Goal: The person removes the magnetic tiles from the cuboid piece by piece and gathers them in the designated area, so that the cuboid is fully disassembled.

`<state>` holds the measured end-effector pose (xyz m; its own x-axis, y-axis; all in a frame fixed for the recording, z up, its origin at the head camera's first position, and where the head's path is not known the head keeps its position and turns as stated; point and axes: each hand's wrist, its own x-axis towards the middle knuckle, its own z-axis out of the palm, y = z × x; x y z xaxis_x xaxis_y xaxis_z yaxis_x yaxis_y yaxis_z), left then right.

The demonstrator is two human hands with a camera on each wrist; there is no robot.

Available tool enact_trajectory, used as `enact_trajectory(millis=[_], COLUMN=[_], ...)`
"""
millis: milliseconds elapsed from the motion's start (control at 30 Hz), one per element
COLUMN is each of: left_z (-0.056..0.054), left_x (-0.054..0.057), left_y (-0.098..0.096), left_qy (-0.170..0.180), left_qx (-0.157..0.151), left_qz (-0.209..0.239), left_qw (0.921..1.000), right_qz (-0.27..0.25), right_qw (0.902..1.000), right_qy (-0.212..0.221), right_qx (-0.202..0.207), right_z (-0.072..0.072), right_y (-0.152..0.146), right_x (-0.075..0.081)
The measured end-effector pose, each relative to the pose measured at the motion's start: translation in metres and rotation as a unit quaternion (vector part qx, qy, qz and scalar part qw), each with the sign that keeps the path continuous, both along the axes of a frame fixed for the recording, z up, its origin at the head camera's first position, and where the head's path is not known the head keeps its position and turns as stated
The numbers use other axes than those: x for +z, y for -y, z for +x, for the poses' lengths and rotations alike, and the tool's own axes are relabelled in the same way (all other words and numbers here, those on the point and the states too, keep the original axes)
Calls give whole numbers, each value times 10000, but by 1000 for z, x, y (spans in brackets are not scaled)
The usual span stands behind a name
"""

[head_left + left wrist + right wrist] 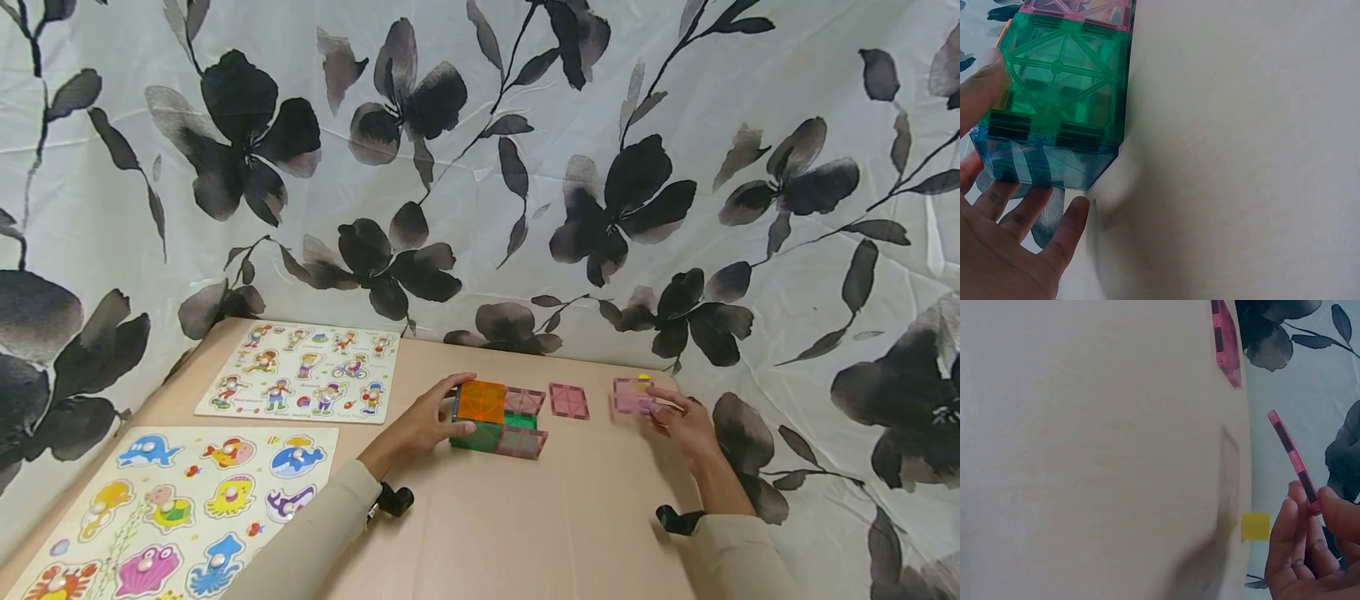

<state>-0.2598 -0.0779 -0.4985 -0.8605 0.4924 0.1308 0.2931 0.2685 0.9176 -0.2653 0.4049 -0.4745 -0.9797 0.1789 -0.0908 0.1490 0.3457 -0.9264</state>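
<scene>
My left hand [423, 418] holds the left end of a small box built of translucent magnetic tiles, its thumb and fingers about the corners. The box has an orange tile [482, 402] on top, a green tile [1060, 78] on a side and a blue tile [1041, 162] at the end by my fingers. Pink tiles [522, 443] extend from its right side. Over the table's right part, my right hand [686, 425] pinches a pink magnetic tile [1294, 462] by one edge, raised above the surface. Between the box and that hand lies another pink tile [569, 401].
Two picture puzzle boards are on the table's left: one with children figures [300, 371], one with sea animals [187, 508]. A yellow sticker [1255, 526] marks the table's far right edge. A floral curtain [480, 167] hangs behind the table [480, 533].
</scene>
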Motion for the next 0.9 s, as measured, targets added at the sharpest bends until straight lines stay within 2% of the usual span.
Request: enact_trajectory(millis=[100,267,500,667,767,900], left_z=[0,1,2,2,2,1], left_x=[0,-1,-1,0,0,1], left_y=[0,0,-1,-1,-1,-1], left_qy=[14,10,122,42,-12,-32], left_qx=[23,59,77,55,48,45], left_qz=[-41,-75,-65,-54,-71,-72], left_qw=[10000,10000,9999,10000,10000,10000], right_qz=[29,-29,105,217,379,856], right_qw=[9998,9994,9978,9968,9959,9930], right_qy=[3,194,613,750,813,816], right_qx=[198,280,244,196,151,54], right_z=[-3,-7,-11,-10,-7,-3], right_y=[0,3,4,3,3,5], right_x=[-4,-9,-13,-13,-11,-8])
